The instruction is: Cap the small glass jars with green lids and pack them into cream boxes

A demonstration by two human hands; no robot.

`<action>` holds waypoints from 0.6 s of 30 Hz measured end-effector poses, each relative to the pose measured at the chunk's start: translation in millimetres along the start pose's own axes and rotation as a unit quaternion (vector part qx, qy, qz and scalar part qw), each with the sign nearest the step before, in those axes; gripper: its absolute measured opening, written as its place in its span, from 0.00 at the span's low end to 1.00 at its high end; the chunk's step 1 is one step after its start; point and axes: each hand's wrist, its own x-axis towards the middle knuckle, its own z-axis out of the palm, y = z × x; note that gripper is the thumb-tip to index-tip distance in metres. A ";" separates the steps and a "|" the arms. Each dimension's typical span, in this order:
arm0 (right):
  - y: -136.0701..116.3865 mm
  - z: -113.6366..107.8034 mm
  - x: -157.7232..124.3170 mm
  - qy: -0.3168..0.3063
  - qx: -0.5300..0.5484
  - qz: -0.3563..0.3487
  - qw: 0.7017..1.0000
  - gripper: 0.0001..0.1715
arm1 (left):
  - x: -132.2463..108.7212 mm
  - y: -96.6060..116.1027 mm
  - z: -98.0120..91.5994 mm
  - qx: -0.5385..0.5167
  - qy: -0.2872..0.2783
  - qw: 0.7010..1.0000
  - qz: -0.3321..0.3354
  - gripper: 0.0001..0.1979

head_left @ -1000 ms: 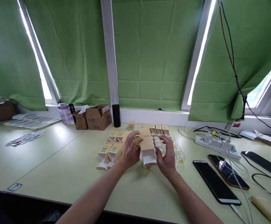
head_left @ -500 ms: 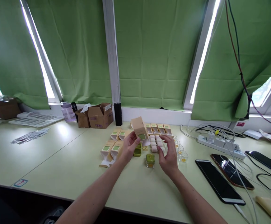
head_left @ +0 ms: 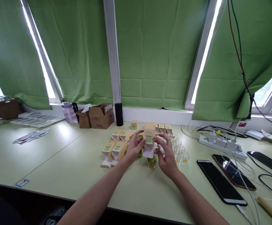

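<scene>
My left hand grips a small beige cardboard box by its left side. The box is upright, with a green square on its front and a pale flap hanging open at its lower end. On the other side my right hand has its curved fingertips at the box's right edge. Below the flap stands a small clear jar with a green lid. Green lids lie partly hidden behind my left hand. Pale rounded pieces are mostly covered by the box and my right fingers.
Several open beige boxes stand left of my hands, others behind. Clear cups with yellow contents stand at right. Phones, a power strip and cables lie further right. Brown cartons and a black cylinder stand behind.
The held box has moved right and downward and turned upright, its flap now facing me. My right hand has come in to its right edge. Another person's hand appears at the far left edge.
</scene>
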 end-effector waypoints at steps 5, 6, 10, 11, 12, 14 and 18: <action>-1.4 -0.7 0.7 0.002 0.023 0.016 1.000 0.23 | -1.9 -0.1 4.9 0.036 -0.002 0.999 -0.013 0.36; -1.7 -0.7 1.1 0.006 0.032 0.023 0.999 0.22 | -2.2 -0.8 5.0 0.042 -0.004 0.999 -0.011 0.36; -0.8 -0.2 2.9 0.020 0.084 0.057 0.995 0.21 | -4.5 -3.3 2.8 0.065 -0.015 0.997 0.032 0.34; -0.3 -0.1 3.5 0.022 0.103 0.065 0.992 0.21 | -5.3 -3.7 2.0 0.073 -0.016 0.996 0.050 0.32; 0.4 -0.1 4.0 0.023 0.123 0.073 0.990 0.20 | -6.2 -4.0 1.3 0.084 -0.017 0.994 0.068 0.29; 1.4 -0.4 5.0 0.025 0.155 0.086 0.984 0.19 | -7.9 -4.8 0.2 0.115 -0.022 0.988 0.097 0.26; 2.0 -1.6 5.8 0.031 0.174 0.101 0.979 0.19 | -9.7 -6.6 -0.9 0.187 -0.021 0.973 0.136 0.26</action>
